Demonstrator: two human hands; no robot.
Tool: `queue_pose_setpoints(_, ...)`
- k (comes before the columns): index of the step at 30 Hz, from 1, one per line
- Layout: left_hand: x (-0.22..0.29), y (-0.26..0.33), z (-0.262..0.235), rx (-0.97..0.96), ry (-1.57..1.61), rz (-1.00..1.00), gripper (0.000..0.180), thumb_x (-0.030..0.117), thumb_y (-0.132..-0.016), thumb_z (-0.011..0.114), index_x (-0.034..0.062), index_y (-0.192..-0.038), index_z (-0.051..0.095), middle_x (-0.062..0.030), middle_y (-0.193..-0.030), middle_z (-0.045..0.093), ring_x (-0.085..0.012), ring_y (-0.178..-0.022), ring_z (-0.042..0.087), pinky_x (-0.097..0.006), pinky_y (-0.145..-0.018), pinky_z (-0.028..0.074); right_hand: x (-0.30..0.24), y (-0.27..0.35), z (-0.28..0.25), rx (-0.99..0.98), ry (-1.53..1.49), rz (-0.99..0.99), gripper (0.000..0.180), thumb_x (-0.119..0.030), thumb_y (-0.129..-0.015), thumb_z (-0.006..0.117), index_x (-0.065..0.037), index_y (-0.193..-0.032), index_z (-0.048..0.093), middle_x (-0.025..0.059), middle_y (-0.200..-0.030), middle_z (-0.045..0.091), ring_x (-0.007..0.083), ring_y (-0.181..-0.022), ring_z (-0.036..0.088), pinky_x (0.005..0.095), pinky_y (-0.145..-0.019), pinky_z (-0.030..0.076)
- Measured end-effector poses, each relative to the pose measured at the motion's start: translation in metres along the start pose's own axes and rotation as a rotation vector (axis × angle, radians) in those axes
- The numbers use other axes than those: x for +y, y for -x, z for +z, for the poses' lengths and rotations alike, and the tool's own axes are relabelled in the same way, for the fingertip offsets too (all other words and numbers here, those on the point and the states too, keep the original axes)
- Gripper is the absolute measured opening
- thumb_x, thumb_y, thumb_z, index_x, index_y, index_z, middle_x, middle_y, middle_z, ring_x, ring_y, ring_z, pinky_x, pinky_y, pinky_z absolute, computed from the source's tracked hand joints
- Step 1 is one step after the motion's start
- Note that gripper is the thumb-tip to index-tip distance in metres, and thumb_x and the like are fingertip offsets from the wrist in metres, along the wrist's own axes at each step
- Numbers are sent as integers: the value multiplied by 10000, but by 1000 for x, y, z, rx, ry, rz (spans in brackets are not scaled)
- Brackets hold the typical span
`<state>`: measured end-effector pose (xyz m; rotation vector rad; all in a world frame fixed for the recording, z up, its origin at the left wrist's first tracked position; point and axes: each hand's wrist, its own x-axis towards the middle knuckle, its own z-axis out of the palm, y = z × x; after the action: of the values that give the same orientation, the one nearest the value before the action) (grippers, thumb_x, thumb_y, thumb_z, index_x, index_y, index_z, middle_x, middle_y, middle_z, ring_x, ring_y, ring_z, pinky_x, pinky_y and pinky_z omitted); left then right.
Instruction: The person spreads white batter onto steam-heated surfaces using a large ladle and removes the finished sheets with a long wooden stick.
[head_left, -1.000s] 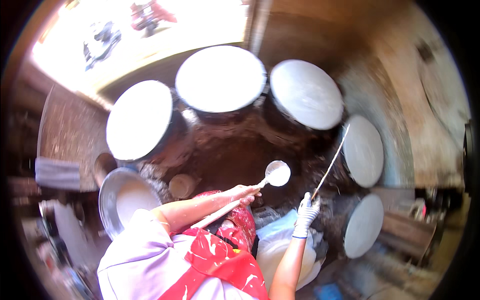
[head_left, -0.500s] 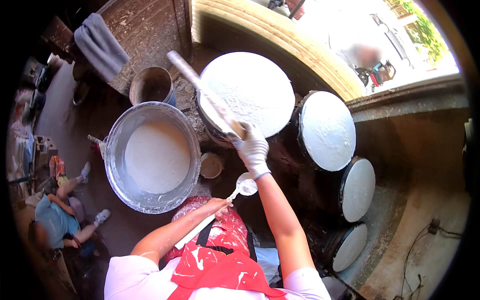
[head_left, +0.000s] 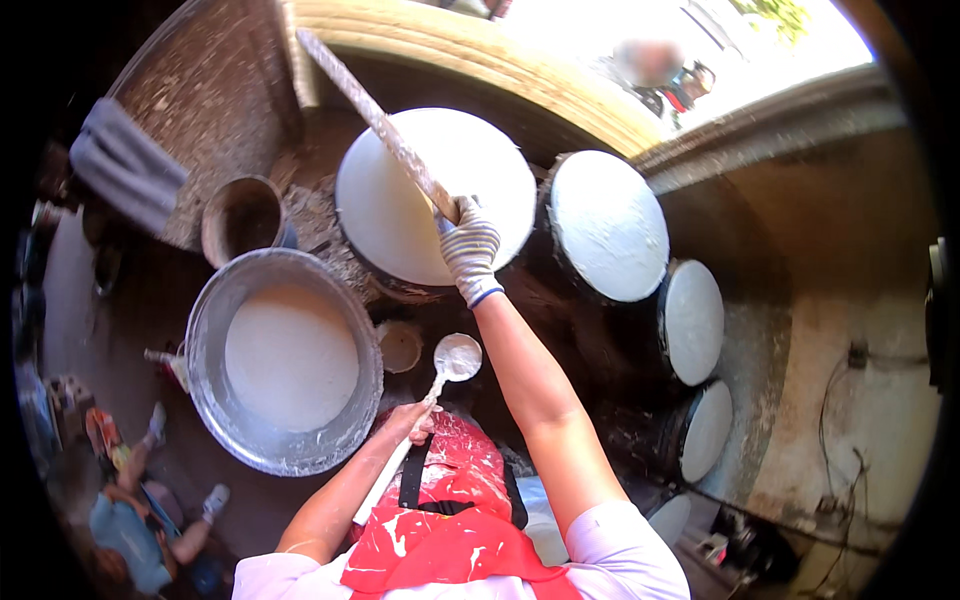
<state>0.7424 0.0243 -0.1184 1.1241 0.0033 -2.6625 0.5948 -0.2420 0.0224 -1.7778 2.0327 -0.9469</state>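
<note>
**K:** Brick hearth (head_left: pixel 200 110) under bright daylight, row of round white-coated drums along it. What did the hands have?

**M:** Right hand (head_left: pixel 470 250), gloved, was clenched round the lower end of a long stick (head_left: pixel 385 130), over the near edge of the biggest drum (head_left: pixel 400 220). Stick ran up and left across that drum's face. Left hand (head_left: pixel 412 420), bare, was closed on the handle of a ladle (head_left: pixel 455 358), bowl up, between the drum and the red apron (head_left: pixel 440 520).

**K:** Handling?

**M:** Stick looked stiff and light but caked in batter, so probably slippery; the gloved grip low on it seemed right. Ladle looked light; wet bowl could drip if tipped.

**K:** Obstructions?

**M:** Metal basin (head_left: pixel 215 330) of white batter at the hearth's left edge, a small cup (head_left: pixel 400 345) just beside it under the ladle, a dark bucket (head_left: pixel 240 215) behind. Second drum (head_left: pixel 610 225) close on the right. Another person sat low at the left, well apart.
</note>
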Motion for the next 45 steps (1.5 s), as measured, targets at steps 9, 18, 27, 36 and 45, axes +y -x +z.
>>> queue_pose_setpoints(9, 29, -22, -14, 35, -130, -99, 439, 408, -898, 509, 46, -1145, 501, 17, -579, 379, -52, -375, 284, -181, -336, 236, 23, 25, -169, 645, -433, 170, 275, -261, -774, 683, -17, -723, 567, 79, -601, 508, 175, -537, 462, 316, -538, 398)
queue_pose_setpoints(18, 47, -49, -3, -128, 71, -273, 426, 351, -957, 411, 7, -1201, 464, 9, -616, 404, -51, -384, 350, -178, -341, 310, 24, 333, -295, 1059, -725, 552, 194, -208, -807, 673, -63, -744, 561, -75, -614, 452, 29, -579, 388, 208, -512, 330)
queue_pose_setpoints(27, 25, -88, 29, -131, -107, -434, 442, 305, -972, 379, -56, -1223, 419, 1, -654, 380, -59, -411, 356, -187, -376, 336, 97, 706, -188, 1921, -913, 1190, 468, -287, -766, 684, 11, -1089, 522, 94, -993, 574, 199, -904, 573, 344, -784, 496)
queue_pose_setpoints(36, -79, -68, 114, -133, -197, -562, 463, 324, -959, 414, -42, -1241, 442, -17, -657, 404, -76, -394, 368, -200, -367, 328, 211, 900, -75, 1942, -930, 1681, 292, -312, -734, 737, -159, -655, 501, -49, -485, 433, 62, -355, 362, 230, -343, 273)
queue_pose_setpoints(45, -94, -61, 124, -198, -269, -498, 463, 307, -970, 390, -48, -1268, 405, -33, -660, 425, -77, -380, 372, -200, -348, 313, 185, 857, -106, 1749, -852, 1546, 170, -195, -730, 743, -55, -782, 664, -40, -601, 540, 57, -522, 423, 228, -494, 360)
